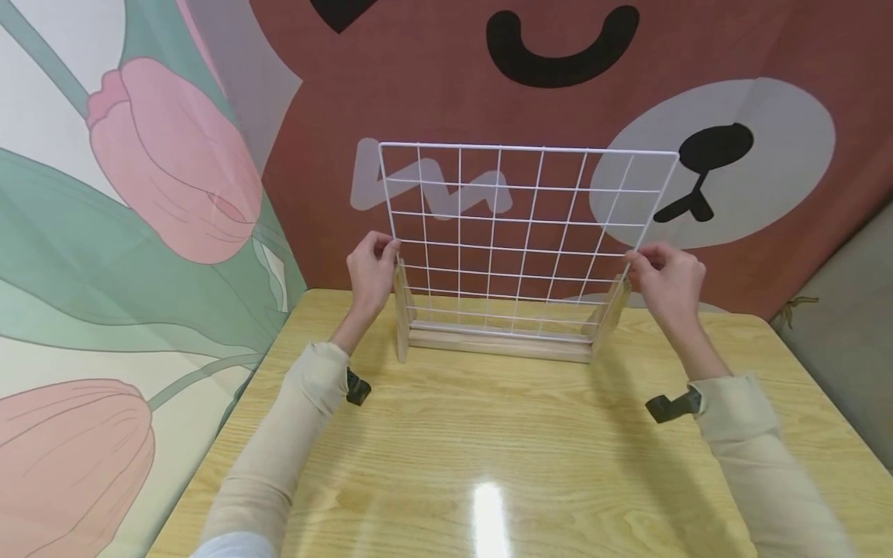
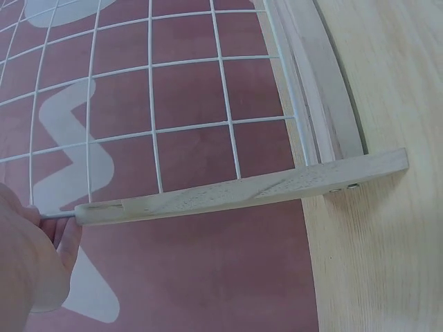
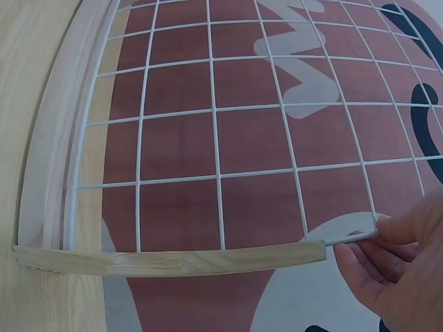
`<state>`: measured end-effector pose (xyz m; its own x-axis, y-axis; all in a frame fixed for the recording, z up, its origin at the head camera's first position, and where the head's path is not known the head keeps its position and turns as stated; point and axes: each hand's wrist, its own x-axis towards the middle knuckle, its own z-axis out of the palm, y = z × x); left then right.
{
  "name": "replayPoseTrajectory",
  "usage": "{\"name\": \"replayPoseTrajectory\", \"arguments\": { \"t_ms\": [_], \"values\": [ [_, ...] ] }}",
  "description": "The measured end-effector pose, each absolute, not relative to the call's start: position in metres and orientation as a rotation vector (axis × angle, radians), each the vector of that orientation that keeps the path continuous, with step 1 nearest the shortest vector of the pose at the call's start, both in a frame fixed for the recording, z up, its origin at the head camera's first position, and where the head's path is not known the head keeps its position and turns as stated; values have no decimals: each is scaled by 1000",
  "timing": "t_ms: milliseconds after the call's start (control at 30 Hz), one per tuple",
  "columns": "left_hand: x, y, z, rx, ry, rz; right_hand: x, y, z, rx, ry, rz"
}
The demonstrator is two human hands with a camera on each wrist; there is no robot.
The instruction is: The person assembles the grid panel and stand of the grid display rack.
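A white wire grid panel (image 1: 516, 251) stands upright in a wooden stand (image 1: 498, 346), between two wooden side posts. My left hand (image 1: 372, 271) pinches the grid's left edge wire just above the left post (image 1: 402, 314). On the opposite side, my right hand (image 1: 666, 283) pinches the right edge wire above the right post (image 1: 611, 318). In the left wrist view, the grid's lower edge lies along the stand's wooden crossbar (image 2: 322, 90). The right wrist view shows thumb and fingers of the right hand (image 3: 391, 259) on the wire beyond the post's end.
The stand rests toward the back of a wood-grain table (image 1: 446, 434). Behind it hangs a brown cloth (image 1: 432, 85) with a cartoon face, and a tulip-printed cloth (image 1: 174, 163) covers the left side. A grey surface (image 1: 851, 333) borders the table's right.
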<state>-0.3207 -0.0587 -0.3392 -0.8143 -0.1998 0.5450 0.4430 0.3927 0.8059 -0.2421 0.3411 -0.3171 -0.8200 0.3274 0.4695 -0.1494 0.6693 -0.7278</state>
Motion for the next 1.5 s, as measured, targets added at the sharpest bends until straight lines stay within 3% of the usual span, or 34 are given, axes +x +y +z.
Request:
{"name": "replayPoseTrajectory", "arguments": {
  "t_ms": [1500],
  "values": [
    [-313, -65, -334, -260, -2036, -1350, -235, 329, -332, -138, -2188, 979]
  ]
}}
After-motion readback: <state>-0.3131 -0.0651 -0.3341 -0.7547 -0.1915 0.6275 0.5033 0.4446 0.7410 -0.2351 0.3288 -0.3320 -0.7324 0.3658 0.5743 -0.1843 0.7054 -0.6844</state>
